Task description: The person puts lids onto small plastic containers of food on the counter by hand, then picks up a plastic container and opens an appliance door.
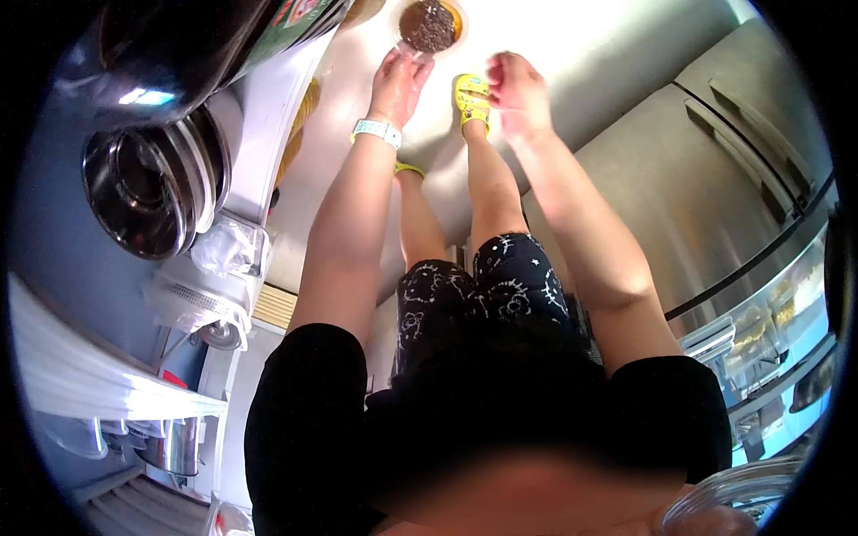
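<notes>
My left hand [404, 82], with a pale band on its wrist, grips the near edge of a small round tub [460, 27]. Dark brown, crumbly-looking contents [427, 25] fill it, and an orange-yellow patch shows along its right side. To the right, my right hand [520, 94] hangs in the air apart from the tub. Its fingers are curled inward and slightly blurred; whatever they may hold is hidden.
On the left, a shelf holds stacked dark bowls [143, 192], a large dark container [179, 62] and a plastic-wrapped item [228, 248]. Steel cabinet doors with handles [742, 152] stand at right, with food bins [760, 344] beyond. Yellow clogs [472, 94] are on my feet.
</notes>
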`<action>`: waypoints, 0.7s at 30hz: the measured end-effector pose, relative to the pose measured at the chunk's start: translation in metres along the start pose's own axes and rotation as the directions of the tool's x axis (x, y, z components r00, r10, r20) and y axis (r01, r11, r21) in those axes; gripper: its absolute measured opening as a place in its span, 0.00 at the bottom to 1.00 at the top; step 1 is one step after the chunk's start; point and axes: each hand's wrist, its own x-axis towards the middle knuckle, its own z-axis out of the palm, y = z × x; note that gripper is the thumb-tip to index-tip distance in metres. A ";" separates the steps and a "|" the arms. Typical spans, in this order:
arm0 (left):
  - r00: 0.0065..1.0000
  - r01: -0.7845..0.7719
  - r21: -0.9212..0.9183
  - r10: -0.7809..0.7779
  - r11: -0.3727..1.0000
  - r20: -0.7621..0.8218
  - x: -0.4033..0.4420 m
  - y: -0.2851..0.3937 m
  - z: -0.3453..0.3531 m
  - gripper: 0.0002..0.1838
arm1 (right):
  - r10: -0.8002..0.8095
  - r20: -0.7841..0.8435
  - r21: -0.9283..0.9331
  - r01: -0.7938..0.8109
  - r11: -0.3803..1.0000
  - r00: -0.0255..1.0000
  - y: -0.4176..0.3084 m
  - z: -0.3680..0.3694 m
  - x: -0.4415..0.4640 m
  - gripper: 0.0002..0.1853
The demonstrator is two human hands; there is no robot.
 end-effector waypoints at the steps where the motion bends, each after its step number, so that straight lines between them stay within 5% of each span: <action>1: 1.000 -0.009 -0.001 0.009 1.000 0.001 -0.008 0.000 0.000 0.13 | 0.042 -0.015 0.000 -0.042 0.999 0.999 -0.002 -0.012 0.003 0.12; 4: 0.999 0.036 0.064 -0.033 0.997 -0.035 -0.014 0.008 0.010 0.13 | 0.086 0.009 -0.051 -0.085 0.995 0.996 -0.007 0.004 0.004 0.15; 6: 0.999 0.020 0.045 -0.022 0.999 0.045 -0.009 0.015 0.015 0.12 | 0.116 0.213 -0.130 -0.090 0.987 0.970 -0.021 0.043 -0.003 0.14; 8: 1.000 0.024 0.105 -0.024 0.994 0.001 -0.003 0.022 0.017 0.11 | 0.115 0.331 -0.022 -0.114 0.993 0.937 -0.027 0.084 -0.007 0.14; 9: 0.992 -0.096 0.186 0.079 0.978 0.097 0.008 0.014 0.001 0.12 | 0.136 0.333 0.002 -0.145 0.989 0.933 -0.027 0.100 -0.002 0.14; 12: 0.891 0.259 -0.413 -0.051 0.873 0.451 0.049 0.014 -0.034 0.16 | 0.116 0.330 -0.067 -0.099 0.993 0.937 -0.021 0.130 0.002 0.13; 14: 0.988 0.092 -0.073 -0.082 0.993 0.131 0.028 0.026 -0.009 0.13 | 0.072 0.367 -0.195 0.001 0.981 0.928 -0.015 0.126 -0.003 0.14; 16: 0.977 0.201 0.030 -0.198 0.979 -0.077 0.002 0.042 0.028 0.11 | 0.025 0.340 -0.190 0.043 0.981 0.940 -0.015 0.104 -0.021 0.14; 17: 0.999 0.050 0.103 -0.050 0.993 -0.005 0.004 0.033 0.020 0.07 | -0.024 0.316 -0.186 0.087 0.979 0.949 -0.016 0.088 -0.026 0.14; 21: 0.999 0.018 0.124 -0.024 0.992 0.045 -0.032 0.026 0.026 0.13 | 0.019 0.207 -0.291 0.043 0.956 0.978 -0.013 -0.002 -0.041 0.17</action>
